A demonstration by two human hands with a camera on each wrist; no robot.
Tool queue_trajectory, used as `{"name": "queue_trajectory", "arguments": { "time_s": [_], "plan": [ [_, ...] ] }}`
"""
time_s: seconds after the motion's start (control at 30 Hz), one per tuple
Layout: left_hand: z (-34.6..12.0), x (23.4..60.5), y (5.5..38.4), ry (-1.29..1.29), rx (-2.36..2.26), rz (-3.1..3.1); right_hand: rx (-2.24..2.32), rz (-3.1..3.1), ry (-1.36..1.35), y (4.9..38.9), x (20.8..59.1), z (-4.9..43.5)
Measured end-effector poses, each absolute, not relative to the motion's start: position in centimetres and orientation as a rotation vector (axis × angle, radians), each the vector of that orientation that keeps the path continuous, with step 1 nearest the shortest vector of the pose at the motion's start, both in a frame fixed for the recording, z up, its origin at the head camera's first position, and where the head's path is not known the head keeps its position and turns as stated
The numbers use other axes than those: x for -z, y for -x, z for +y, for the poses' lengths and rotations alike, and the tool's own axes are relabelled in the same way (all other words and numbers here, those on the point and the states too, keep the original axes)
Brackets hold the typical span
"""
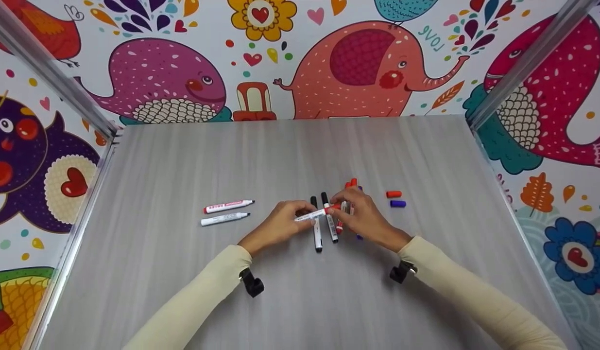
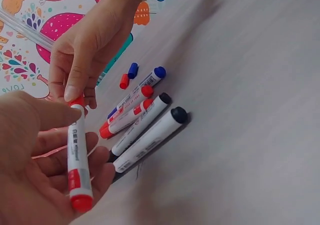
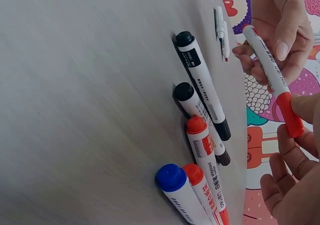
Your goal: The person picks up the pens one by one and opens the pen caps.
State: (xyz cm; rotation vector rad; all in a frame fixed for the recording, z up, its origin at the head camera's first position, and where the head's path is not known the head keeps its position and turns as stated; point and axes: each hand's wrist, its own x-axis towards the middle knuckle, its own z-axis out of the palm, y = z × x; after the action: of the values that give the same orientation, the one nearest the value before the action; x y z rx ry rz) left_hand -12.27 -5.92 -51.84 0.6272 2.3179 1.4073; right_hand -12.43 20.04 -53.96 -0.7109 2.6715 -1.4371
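Across the middle of the frame, the tabletop [image 1: 304,301] looks like smooth, streaky wood grain with a dull sheen, and the rails [image 1: 61,68] at upper left and upper right gleam like bare metal. The held marker [image 2: 76,150] near the centre seems smooth plastic, its red cap [image 3: 289,116] faintly glossy. Along the bottom, the sleeves [image 1: 197,296] look like soft, matt cloth, with black, plastic-looking clips [image 1: 252,283] near their cuffs.

Held marker [image 3: 266,61] is white with red cap [image 3: 288,116], loose caps [image 1: 393,194] red and blue, tabletop [image 1: 280,160] streaked grey, sleeves [image 1: 197,296] cream, wall [image 1: 265,97] multicoloured cartoon print.
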Motion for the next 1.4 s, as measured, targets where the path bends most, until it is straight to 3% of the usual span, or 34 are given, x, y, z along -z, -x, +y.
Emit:
{"name": "queue_trajectory", "arguments": {
  "time_s": [0.47, 1.4],
  "plan": [
    [-5.0, 52.0, 11.7, -0.846, -1.04, 2.741, 1.285, 2.682, 0.879, 12.0, 54.0, 19.9],
    [-5.1, 52.0, 11.0, -1.055, -0.982, 2.739, 1.206, 2.475, 1.044, 12.5, 52.5, 19.9]
  ]
}}
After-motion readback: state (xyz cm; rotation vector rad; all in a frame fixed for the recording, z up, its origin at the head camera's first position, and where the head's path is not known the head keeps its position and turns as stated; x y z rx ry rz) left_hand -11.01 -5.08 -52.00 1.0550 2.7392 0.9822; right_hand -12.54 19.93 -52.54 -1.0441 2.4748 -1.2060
